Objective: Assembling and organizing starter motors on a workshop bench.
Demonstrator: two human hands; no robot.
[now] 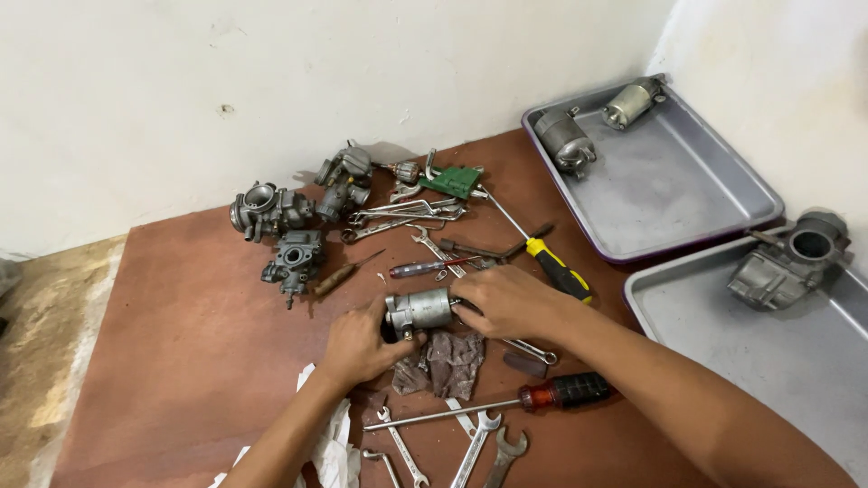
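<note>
Both hands grip a small cylindrical starter motor near the middle of the reddish-brown worktop: the left hand wraps its near end, the right hand closes over its far end. A dirty rag lies just beneath it. Toward the wall edge sit three carburetors, a cluster of wrenches and a yellow-handled screwdriver; a red-handled screwdriver and more spanners crowd the near edge. Two metal trays fill the right side, the far one holding two more motors, the near one a carburetor body. The left part of the worktop lies bare out to its left edge.
</note>
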